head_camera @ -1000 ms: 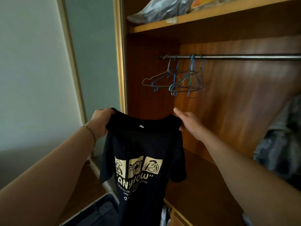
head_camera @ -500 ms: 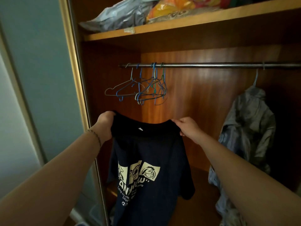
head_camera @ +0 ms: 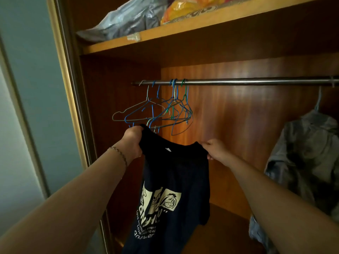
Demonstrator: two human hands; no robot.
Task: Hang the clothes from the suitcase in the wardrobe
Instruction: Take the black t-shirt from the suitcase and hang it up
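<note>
Head view: both hands hold a dark shirt (head_camera: 176,180) up inside the wardrobe (head_camera: 229,114), the left hand (head_camera: 132,142) gripping 1 shoulder just below the hangers (head_camera: 156,114), the right hand (head_camera: 213,150) pinching the other. Freeing a hand for a hanger may let the shirt sag or drop; the tangled wires could snag it. The rail (head_camera: 238,82) carries a grey garment (head_camera: 304,158) far right; bags (head_camera: 132,19) fill the shelf above.

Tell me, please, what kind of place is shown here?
Probably a bedroom, at an open wooden wardrobe: a metal rail carries empty wire hangers and a grey garment, with bags on the shelf above.
</note>
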